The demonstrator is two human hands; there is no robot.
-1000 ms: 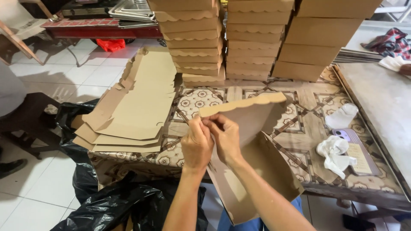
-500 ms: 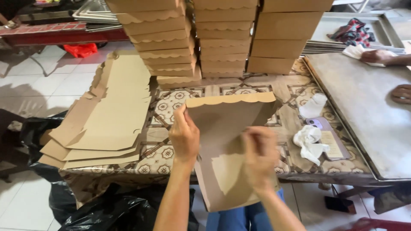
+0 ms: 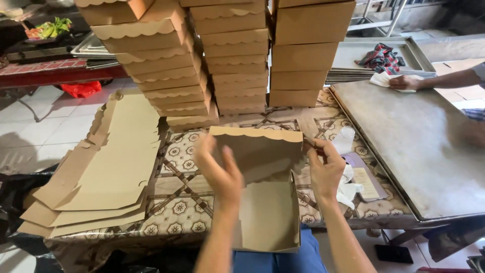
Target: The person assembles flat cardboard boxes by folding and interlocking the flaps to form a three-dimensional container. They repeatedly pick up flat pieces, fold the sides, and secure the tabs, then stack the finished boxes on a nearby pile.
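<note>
- White floor tiles [image 3: 30,131] fill the far left of the room, with a red bag [image 3: 83,89] lying under a dark red bench edge.
- Covering the table [image 3: 283,126] is a cloth printed with brown and cream star and lattice patterns; to its right lies a bare grey metal sheet [image 3: 419,151], dull and smudged.
- Three stacks of folded boxes [image 3: 237,55] stand at the far side of the table, plain brown card with scalloped lid edges, the left stack leaning.
- Flat unfolded box blanks [image 3: 108,172] lie in a loose fanned pile on the left of the table, matt brown card with wavy cut edges.
- At the near middle is the half-formed cardboard box [image 3: 268,212], its long axis running near to far; the base hangs over the near table edge and the scalloped lid [image 3: 257,151] stands up at the far end, facing the person.
- Left hand [image 3: 222,174] has its grip open, fingers spread against the lid's left edge, touching rather than clenching.
- Right hand [image 3: 326,169] has its grip pinched on the lid's right corner.
- Another person's hand [image 3: 404,82] rests on a white cloth at the far right, beside a metal tray [image 3: 404,50] holding a red checked rag [image 3: 380,56].
- A flat lilac packet [image 3: 366,177] with a pale oblong label and crumpled white tissue [image 3: 348,189] lie just right of the box.
</note>
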